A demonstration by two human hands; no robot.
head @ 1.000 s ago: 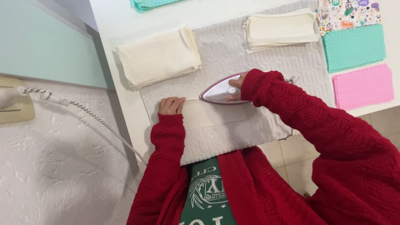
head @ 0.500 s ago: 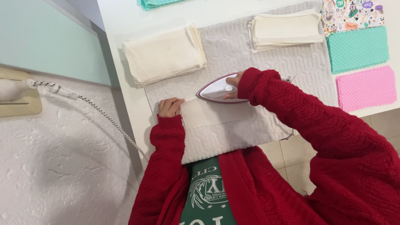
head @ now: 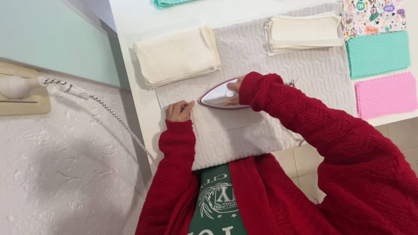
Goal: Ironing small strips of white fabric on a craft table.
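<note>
My right hand (head: 234, 88) grips a white and magenta iron (head: 217, 95) that rests on a cream fabric square (head: 228, 119). The square lies on a grey knitted towel (head: 305, 74) spread over the white table (head: 130, 26). My left hand (head: 179, 111) lies flat on the left edge of the square, fingers together, just left of the iron's tip. Both arms wear red knitted sleeves.
A stack of cream squares (head: 176, 54) lies at the left, a neater stack (head: 302, 32) at the back right. Teal (head: 378, 53), pink (head: 385, 95) and patterned (head: 373, 16) fabric pieces lie at the right. A braided cord (head: 109, 115) runs from a wall socket (head: 19, 89).
The iron and my right hand have slid slightly toward the back of the square. My left hand stays on its left edge. The view has shifted a little.
</note>
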